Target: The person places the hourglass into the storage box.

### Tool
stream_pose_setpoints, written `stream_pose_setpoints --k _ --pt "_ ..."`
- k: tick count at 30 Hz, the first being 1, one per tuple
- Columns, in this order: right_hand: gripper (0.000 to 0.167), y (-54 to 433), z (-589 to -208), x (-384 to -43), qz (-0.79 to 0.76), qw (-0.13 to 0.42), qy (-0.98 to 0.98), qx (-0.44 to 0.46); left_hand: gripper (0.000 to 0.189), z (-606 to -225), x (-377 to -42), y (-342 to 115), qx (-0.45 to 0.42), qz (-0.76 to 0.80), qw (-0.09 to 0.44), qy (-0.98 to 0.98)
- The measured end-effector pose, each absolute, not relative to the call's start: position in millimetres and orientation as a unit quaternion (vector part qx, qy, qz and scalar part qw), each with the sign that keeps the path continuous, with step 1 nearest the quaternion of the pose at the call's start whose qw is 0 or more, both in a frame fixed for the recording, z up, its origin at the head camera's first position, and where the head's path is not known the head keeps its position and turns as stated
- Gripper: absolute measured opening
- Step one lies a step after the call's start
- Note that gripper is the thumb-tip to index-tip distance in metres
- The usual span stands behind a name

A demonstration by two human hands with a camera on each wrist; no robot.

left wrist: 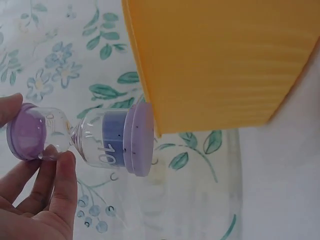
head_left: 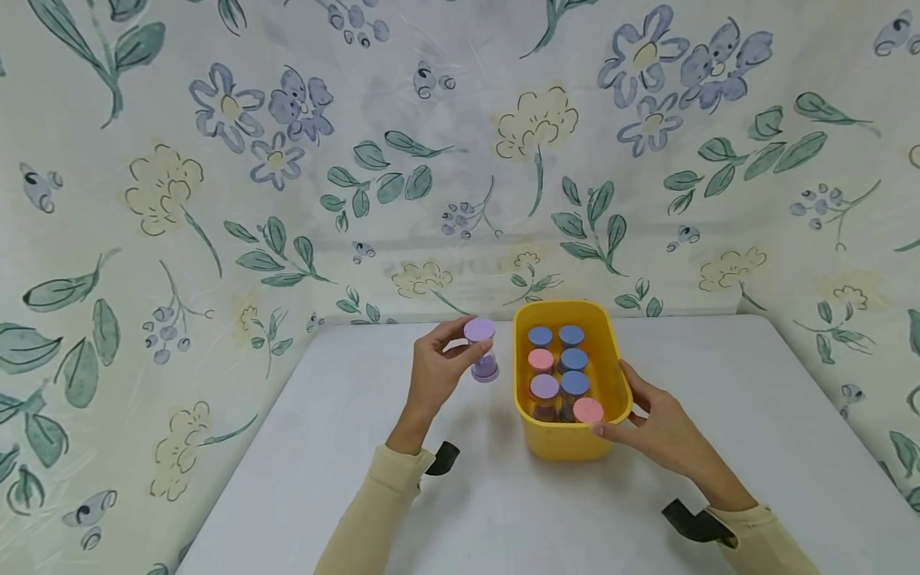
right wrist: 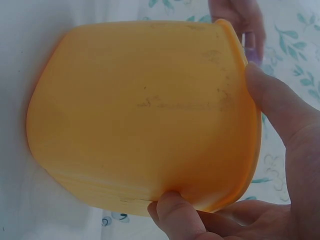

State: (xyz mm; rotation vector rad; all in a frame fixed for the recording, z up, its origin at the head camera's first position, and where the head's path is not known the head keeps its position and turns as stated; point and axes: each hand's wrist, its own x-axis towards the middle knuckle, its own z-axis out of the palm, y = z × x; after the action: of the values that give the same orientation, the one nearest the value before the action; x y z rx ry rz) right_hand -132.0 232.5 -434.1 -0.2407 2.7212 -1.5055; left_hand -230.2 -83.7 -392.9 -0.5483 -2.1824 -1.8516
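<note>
My left hand (head_left: 440,367) pinches a small sand timer (head_left: 485,367) with lilac end caps, held to the left of a yellow plastic bin (head_left: 568,444). In the left wrist view the glass of this sand timer (left wrist: 92,137) shows a "10" and purple sand near one cap. My right hand (head_left: 664,427) grips the bin at its near right corner, thumb at the rim and fingers along the outer side. Inside stand several more sand timers, with blue caps (head_left: 573,359), pink caps (head_left: 541,360) and a lilac cap (head_left: 544,386); their lower parts are mostly hidden.
The bin stands on a white table (head_left: 359,415), toward its back edge. Behind and at the sides hangs a floral cloth (head_left: 431,200). A dark strap piece (head_left: 695,523) sits at the right wrist, another (head_left: 442,458) at the left.
</note>
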Motion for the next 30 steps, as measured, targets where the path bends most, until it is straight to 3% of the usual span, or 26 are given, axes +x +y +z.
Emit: stream_pose_setpoints --k 20,30 --pt "0.110 232 -431 -131 -0.481 0.014 0.874 -0.074 0.044 -366 -209 -67 -0.221 -0.611 0.116 -0.751" --pt "0.111 231 -431 -131 -0.479 0.024 0.875 -0.064 0.044 -365 -198 -49 -0.270 -0.623 0.077 -0.730"
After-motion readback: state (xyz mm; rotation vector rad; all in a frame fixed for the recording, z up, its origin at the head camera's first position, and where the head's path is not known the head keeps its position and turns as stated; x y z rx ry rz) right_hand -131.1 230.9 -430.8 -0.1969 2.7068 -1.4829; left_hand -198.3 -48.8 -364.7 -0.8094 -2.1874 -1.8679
